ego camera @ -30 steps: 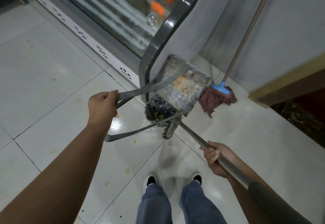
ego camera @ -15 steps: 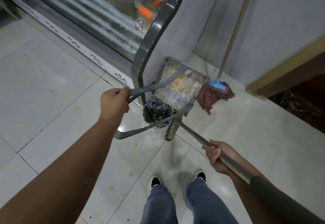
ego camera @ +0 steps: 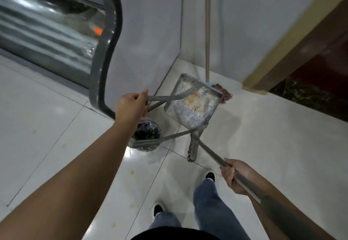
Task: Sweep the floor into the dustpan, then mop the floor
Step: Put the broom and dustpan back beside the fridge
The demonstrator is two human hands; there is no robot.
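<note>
tilted metal dustpan (ego camera: 194, 106) beside mop (ego camera: 225, 93)

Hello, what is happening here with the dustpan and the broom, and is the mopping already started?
A person stands on the tiled floor. The left hand grips the handle of a metal dustpan, held tilted near the corner. The right hand grips the broom, whose head sits just below the dustpan. A small bin with rubbish stands under the left arm. The mop leans against the wall, untouched, so mopping has not begun.

Scuffed metal dustpan (ego camera: 194, 107) (glossy floor (ego camera: 263, 145)).
</note>
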